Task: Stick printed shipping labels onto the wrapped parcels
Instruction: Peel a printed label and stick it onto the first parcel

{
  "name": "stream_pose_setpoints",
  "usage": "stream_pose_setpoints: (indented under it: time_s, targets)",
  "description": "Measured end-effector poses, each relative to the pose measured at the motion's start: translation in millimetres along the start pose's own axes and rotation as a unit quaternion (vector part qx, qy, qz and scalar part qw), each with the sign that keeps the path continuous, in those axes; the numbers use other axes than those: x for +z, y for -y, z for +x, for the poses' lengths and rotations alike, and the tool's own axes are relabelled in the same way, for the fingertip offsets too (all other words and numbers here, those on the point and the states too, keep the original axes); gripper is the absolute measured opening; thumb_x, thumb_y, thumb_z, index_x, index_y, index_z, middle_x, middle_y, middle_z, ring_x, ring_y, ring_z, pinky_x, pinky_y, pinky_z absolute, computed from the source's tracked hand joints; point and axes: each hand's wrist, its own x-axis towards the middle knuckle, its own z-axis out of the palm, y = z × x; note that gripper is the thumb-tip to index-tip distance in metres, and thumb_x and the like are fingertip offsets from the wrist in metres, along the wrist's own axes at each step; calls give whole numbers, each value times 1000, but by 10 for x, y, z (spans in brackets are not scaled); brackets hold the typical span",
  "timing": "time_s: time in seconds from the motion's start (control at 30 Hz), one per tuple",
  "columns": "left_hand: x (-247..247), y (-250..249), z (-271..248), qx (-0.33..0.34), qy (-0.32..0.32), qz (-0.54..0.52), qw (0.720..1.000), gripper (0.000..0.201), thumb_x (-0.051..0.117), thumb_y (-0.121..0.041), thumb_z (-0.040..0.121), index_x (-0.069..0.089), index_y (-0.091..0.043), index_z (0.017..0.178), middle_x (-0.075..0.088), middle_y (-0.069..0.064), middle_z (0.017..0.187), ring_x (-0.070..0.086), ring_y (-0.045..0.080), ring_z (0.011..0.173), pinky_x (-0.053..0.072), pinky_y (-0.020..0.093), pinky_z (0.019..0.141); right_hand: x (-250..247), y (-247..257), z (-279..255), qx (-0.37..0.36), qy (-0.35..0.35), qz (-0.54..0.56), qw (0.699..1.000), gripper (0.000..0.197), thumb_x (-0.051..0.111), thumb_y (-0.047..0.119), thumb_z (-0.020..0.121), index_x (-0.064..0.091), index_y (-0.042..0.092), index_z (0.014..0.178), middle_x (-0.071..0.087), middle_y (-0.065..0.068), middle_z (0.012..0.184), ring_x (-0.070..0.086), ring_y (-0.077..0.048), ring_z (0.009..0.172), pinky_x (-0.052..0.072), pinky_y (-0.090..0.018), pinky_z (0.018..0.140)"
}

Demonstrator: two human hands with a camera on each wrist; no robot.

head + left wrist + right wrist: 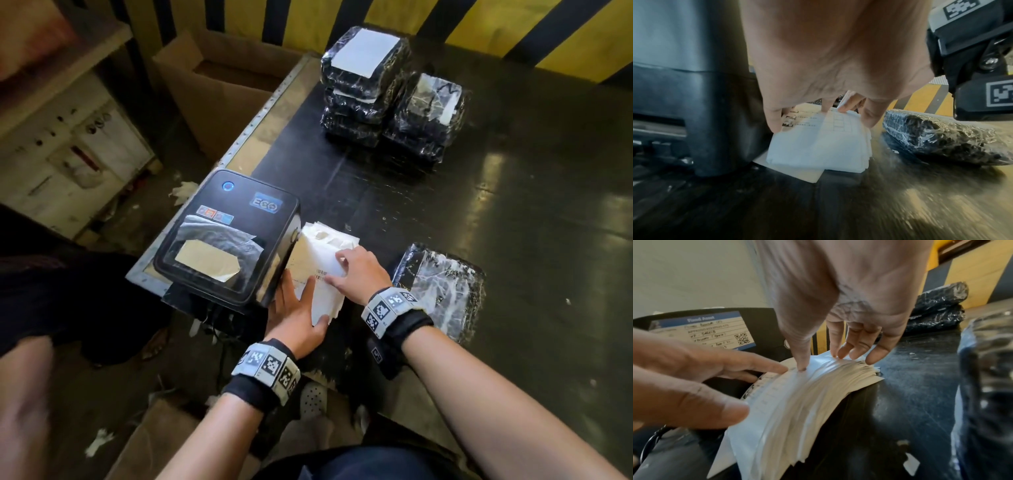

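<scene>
A thick stack of white shipping labels lies on the black table just right of the label printer. My left hand rests on the stack's near left edge with straight fingers and thumb. My right hand is on top of the stack. Its thumb presses the top label and its curled fingers hook the far edge, bowing the top sheets. An unlabelled parcel in black wrap and clear film lies right of the stack.
Two piles of wrapped parcels stand at the back of the table, the top ones labelled. An open cardboard box sits on the floor behind the printer, beside shelves at the left. A striped yellow-black barrier closes the far side.
</scene>
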Motion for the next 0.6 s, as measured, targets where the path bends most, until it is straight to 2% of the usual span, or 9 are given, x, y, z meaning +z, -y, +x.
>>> stream_pose_setpoints:
  time_s: [0.07, 0.2, 0.3, 0.43, 0.6]
  targets:
    - [16, 15, 10, -6, -1, -6, 1000, 81, 46, -51, 90, -8, -36, 149, -36, 8, 150, -27, 29, 142, 1, 47, 119, 15, 6, 23, -2, -5, 11, 1000, 51, 68, 50, 81, 55, 27, 125, 50, 0, 126, 45, -20, 120, 44, -37, 97]
    - [1, 33, 31, -9, -6, -10, 1000, 79, 48, -50, 90, -4, -39, 149, -35, 5, 151, -23, 27, 143, 4, 49, 119, -22, -5, 72, 2, -3, -8, 1000, 57, 70, 53, 78, 53, 27, 126, 47, 4, 130, 42, -19, 121, 42, -37, 95]
    - [-16, 16, 28, -9, -5, -11, 1000, 79, 48, -49, 90, -3, -39, 149, -35, 5, 151, -24, 27, 143, 2, 48, 119, -51, -19, 121, -3, 15, -41, 999, 55, 70, 55, 78, 54, 27, 123, 52, 4, 126, 47, -19, 117, 44, -37, 93]
    - [-28, -25, 16, -17, -2, -18, 1000, 77, 48, -49, 90, 1, -37, 150, -33, 7, 152, -23, 30, 142, 3, 49, 118, -45, -18, 183, 23, 42, -15, 999, 58, 75, 56, 72, 54, 29, 119, 61, 6, 121, 56, -18, 113, 49, -38, 93]
    - [-33, -37, 18, -21, 4, -16, 1000, 75, 48, -49, 90, 3, -36, 149, -33, 7, 152, -22, 31, 142, 5, 48, 119, -74, -7, 225, 40, 69, 10, 997, 44, 79, 52, 69, 54, 31, 98, 61, 8, 108, 58, -16, 103, 48, -34, 84]
